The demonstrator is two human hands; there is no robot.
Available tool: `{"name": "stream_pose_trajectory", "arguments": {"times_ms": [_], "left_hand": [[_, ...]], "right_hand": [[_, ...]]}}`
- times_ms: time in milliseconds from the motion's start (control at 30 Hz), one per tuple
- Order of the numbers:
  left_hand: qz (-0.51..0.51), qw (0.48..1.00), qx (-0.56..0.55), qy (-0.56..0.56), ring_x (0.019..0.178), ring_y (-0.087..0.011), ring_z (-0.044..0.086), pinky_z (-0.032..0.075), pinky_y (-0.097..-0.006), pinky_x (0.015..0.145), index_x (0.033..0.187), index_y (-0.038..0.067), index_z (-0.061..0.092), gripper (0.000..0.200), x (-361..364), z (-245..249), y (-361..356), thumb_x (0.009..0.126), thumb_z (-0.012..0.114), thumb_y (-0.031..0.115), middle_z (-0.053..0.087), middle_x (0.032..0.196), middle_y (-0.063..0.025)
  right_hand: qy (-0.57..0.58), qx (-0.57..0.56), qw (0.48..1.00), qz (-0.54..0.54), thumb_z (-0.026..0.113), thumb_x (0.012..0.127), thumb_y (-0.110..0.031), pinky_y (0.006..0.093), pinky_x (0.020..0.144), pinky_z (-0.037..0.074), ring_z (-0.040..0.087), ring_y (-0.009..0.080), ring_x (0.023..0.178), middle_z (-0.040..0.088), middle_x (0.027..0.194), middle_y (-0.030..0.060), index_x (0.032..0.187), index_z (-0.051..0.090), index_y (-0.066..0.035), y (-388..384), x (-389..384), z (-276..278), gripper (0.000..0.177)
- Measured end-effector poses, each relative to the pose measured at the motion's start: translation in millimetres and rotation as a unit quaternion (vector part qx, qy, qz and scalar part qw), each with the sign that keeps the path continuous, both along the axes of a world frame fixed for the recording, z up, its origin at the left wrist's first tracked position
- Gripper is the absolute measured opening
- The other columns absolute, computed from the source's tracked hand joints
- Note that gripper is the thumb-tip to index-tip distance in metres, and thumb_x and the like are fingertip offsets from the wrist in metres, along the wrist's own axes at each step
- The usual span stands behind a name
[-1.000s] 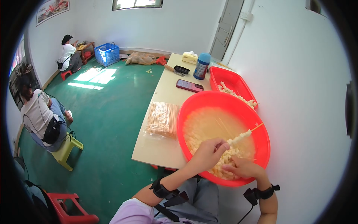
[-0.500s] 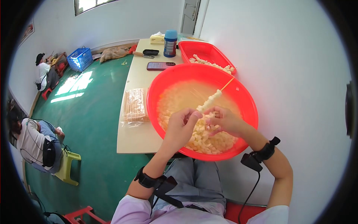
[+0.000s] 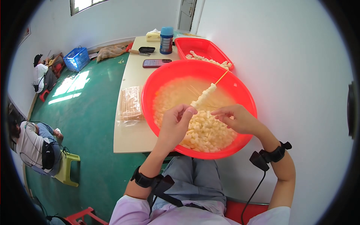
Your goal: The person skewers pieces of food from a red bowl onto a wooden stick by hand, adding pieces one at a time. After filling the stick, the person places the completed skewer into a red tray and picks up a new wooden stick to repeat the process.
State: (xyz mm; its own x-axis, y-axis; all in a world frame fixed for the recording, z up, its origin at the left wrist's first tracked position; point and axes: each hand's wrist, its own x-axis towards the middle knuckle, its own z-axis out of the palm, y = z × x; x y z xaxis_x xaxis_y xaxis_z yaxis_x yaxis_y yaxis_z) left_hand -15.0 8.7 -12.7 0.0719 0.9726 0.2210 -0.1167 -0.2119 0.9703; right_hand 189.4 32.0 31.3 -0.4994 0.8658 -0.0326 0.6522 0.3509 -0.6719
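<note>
A bamboo skewer (image 3: 205, 96), its middle threaded with pale food cubes, slants over a large red basin (image 3: 149, 87) on a table (image 3: 129, 131), the long axis running from near left to far right and the bare tip pointing far right. The left hand (image 3: 175, 124) is closed in a pinch around the near end. The right hand (image 3: 240, 118) hovers just right of the skewer above the loose cubes (image 3: 208, 131), fingers half curled; whether it holds anything cannot be told.

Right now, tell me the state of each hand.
Left hand: closed on the skewer.
Right hand: above the basin; whether it grips anything cannot be told.
</note>
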Motion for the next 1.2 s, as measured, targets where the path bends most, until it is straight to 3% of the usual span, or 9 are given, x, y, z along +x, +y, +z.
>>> {"name": "stream_pose_trajectory", "arguments": {"times_ms": [267, 367, 467, 567, 667, 867, 967, 1067, 1200], "left_hand": [[-0.008, 1.0, -0.012, 0.009, 0.048, -0.004, 0.039, 0.032, -0.0184, 0.045, 0.083, -0.003, 0.057, 0.021, -0.6, 1.5, -0.8, 0.086, 0.048, 0.016, 0.042, 0.056, 0.0023], [-0.01, 1.0, -0.013, 0.013, 0.048, -0.0038, 0.039, 0.032, -0.0183, 0.045, 0.083, -0.003, 0.057, 0.021, -0.7, 0.9, -0.4, 0.086, 0.048, 0.016, 0.042, 0.056, 0.0023], [-0.014, 1.0, -0.013, 0.014, 0.048, -0.0037, 0.039, 0.032, -0.0181, 0.045, 0.082, -0.003, 0.057, 0.021, -0.9, 0.6, -0.2, 0.086, 0.048, 0.016, 0.042, 0.056, 0.0024], [-0.017, 1.0, -0.012, 0.013, 0.048, -0.0031, 0.037, 0.03, -0.0182, 0.044, 0.082, -0.002, 0.057, 0.021, -1.2, -0.6, -0.4, 0.086, 0.048, 0.016, 0.043, 0.056, 0.0029], [-0.018, 1.0, -0.013, 0.014, 0.048, -0.0025, 0.036, 0.029, -0.0184, 0.044, 0.082, -0.002, 0.057, 0.02, -1.3, 0.3, -0.7, 0.086, 0.047, 0.015, 0.043, 0.057, 0.0034], [-0.013, 1.0, -0.017, 0.021, 0.048, -0.0034, 0.038, 0.031, -0.0184, 0.044, 0.082, -0.002, 0.057, 0.021, -0.6, 1.8, -1.3, 0.086, 0.048, 0.016, 0.043, 0.055, 0.0026], [-0.013, 1.0, -0.016, 0.023, 0.048, -0.0026, 0.037, 0.03, -0.0188, 0.043, 0.082, -0.002, 0.057, 0.021, -0.8, 2.4, -1.9, 0.086, 0.047, 0.016, 0.046, 0.058, 0.0026], [-0.01, 1.0, -0.018, 0.023, 0.048, -0.0026, 0.037, 0.03, -0.0187, 0.043, 0.082, -0.002, 0.057, 0.021, -0.9, 2.7, -2.3, 0.086, 0.048, 0.016, 0.046, 0.058, 0.0025], [-0.012, 1.0, -0.016, 0.02, 0.047, -0.0026, 0.037, 0.03, -0.0185, 0.043, 0.082, -0.002, 0.057, 0.021, -1.2, 0.6, -1.4, 0.086, 0.048, 0.017, 0.046, 0.058, 0.0025]], "right_hand": [[-0.076, 0.042, 0.996, -0.015, 0.048, 0.077, -0.005, 0.0297, 0.066, 0.046, 0.058, 0.0205, 0.07, 0.061, 0.078, 0.0122, 0.101, 0.057, -0.001, 0.6, 12.0, -4.3, 0.026], [-0.048, -0.061, 0.996, -0.046, 0.047, 0.076, -0.005, 0.0305, 0.066, 0.045, 0.057, 0.0233, 0.071, 0.06, 0.076, 0.0134, 0.102, 0.056, 0.0, -1.9, 11.8, 5.7, 0.029], [-0.017, -0.055, 0.998, -0.015, 0.046, 0.074, -0.006, 0.0319, 0.067, 0.045, 0.057, 0.0257, 0.072, 0.06, 0.077, 0.0142, 0.096, 0.058, 0.001, -0.2, 16.3, 6.5, 0.026], [-0.141, -0.004, 0.99, 0.009, 0.048, 0.073, -0.007, 0.0324, 0.068, 0.046, 0.057, 0.0254, 0.074, 0.06, 0.077, 0.0142, 0.087, 0.061, 0.001, 2.7, 20.0, 11.1, 0.021], [-0.198, -0.035, 0.98, 0.007, 0.049, 0.072, -0.008, 0.0336, 0.069, 0.046, 0.058, 0.0258, 0.077, 0.061, 0.079, 0.0144, 0.081, 0.062, 0.002, 3.2, 17.6, 14.4, 0.018], [-0.165, 0.076, 0.983, -0.014, 0.051, 0.073, -0.01, 0.0361, 0.07, 0.045, 0.057, 0.0275, 0.079, 0.061, 0.082, 0.0144, 0.088, 0.062, -0.003, 22.3, 28.3, -30.1, 0.02], [-0.199, 0.128, 0.971, 0.029, 0.052, 0.071, -0.011, 0.0381, 0.069, 0.045, 0.057, 0.0287, 0.079, 0.06, 0.081, 0.0134, 0.088, 0.062, -0.005, 28.3, 31.0, -52.8, 0.02], [-0.313, 0.078, 0.946, 0.046, 0.056, 0.072, -0.011, 0.0378, 0.064, 0.043, 0.055, 0.0261, 0.068, 0.057, 0.069, 0.012, 0.084, 0.061, -0.005, 30.4, 23.1, -51.5, 0.015], [-0.233, 0.112, 0.965, 0.044, 0.059, 0.071, -0.015, 0.0358, 0.062, 0.043, 0.055, 0.0247, 0.067, 0.057, 0.067, 0.0091, 0.082, 0.061, -0.006, 33.8, 31.9, -59.7, 0.015]]}}
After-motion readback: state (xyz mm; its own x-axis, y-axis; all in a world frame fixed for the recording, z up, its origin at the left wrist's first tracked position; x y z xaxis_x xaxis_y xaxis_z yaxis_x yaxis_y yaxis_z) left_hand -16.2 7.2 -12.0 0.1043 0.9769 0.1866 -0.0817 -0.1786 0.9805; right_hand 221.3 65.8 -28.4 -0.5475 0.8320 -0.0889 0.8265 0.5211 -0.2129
